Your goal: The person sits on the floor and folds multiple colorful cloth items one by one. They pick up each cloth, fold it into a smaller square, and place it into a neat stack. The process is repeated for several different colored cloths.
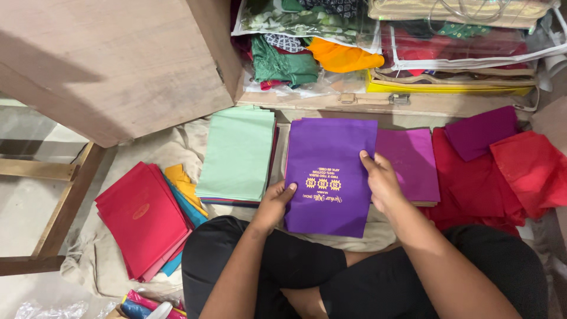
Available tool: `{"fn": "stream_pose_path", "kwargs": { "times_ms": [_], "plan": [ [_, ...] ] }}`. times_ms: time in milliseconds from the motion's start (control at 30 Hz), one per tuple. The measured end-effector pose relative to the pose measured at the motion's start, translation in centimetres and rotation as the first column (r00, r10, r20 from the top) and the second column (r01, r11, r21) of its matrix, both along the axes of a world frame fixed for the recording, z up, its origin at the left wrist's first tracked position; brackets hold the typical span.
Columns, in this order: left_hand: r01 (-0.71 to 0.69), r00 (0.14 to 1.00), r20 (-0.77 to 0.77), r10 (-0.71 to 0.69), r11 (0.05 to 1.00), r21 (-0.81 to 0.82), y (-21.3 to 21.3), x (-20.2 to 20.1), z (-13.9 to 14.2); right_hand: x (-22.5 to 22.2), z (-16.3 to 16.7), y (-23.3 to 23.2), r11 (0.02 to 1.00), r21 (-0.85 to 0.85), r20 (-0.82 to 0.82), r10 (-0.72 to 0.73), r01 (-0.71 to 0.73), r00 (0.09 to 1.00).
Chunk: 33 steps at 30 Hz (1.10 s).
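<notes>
1. A stack of red fabric bags (142, 218) lies on the cream cloth (142, 153) spread over the floor, well to the left of the left hand, with yellow and blue pieces (184, 195) fanned out beneath its right edge.

2. A pile of mint-green bags (238, 152) sits just above and to the left of the left hand, near it but apart.

3. The left hand (274, 204) holds the lower left edge of the purple bag (328, 174), its grip closed there, thumb on top and fingers tucked under the fabric.

4. The purple bag lies flat between the two hands, directly ahead of the seated person's crossed legs, its long axis running away from the body toward the open wooden cupboard (118, 65). Gold print shows on its face.

5. The right hand (381, 180) rests on the bag's right edge, fingertips on the fabric and thumb toward the top; whether this grip pinches or only presses cannot be told. Both hands touch the bag, neither clearly nearer.

6. A magenta bag (413, 162) lies just right of the right hand, partly under the purple one.

7. Further right, loose red cloth (525, 165) and a dark purple piece (481, 130) are heaped, well apart from either grip.
</notes>
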<state>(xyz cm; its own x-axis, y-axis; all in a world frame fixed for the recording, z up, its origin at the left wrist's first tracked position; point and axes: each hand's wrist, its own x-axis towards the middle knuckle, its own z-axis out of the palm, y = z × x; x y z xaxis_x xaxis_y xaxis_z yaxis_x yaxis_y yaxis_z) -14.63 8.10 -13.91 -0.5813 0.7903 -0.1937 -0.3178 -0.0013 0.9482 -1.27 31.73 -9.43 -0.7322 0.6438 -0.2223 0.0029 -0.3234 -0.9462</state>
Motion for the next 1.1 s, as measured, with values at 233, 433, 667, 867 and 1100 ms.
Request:
{"fn": "stream_pose_path", "kwargs": {
  "times_ms": [233,433,667,867,1100],
  "plan": [
    [-0.062,0.975,-0.212,0.069,0.997,0.038,0.8,0.8,0.4,-1.0,-2.7,-0.1,0.993,0.083,-0.005,-0.089,0.089,0.996],
    [-0.201,0.891,-0.415,0.183,0.98,0.002,3.0,-1.5,1.1,-1.1,-2.0,1.4,0.996,0.085,0.06,-0.04,0.034,0.997],
    [-0.225,0.812,-0.548,0.199,0.974,0.021,5.2,-3.4,-1.8,-1.6,-2.9,2.8,0.991,0.11,0.107,-0.089,0.078,0.99],
    [-0.389,0.855,-0.485,0.185,0.847,-0.363,6.2,-6.0,-4.9,-2.3,-5.1,2.8,0.951,0.225,0.588,0.041,-0.212,0.808],
    [-0.419,0.799,-0.597,-0.075,0.642,-0.642,5.1,-5.3,-5.0,-2.7,-6.3,1.2,0.68,0.397,0.824,0.033,-0.616,0.566]
  ]
}}
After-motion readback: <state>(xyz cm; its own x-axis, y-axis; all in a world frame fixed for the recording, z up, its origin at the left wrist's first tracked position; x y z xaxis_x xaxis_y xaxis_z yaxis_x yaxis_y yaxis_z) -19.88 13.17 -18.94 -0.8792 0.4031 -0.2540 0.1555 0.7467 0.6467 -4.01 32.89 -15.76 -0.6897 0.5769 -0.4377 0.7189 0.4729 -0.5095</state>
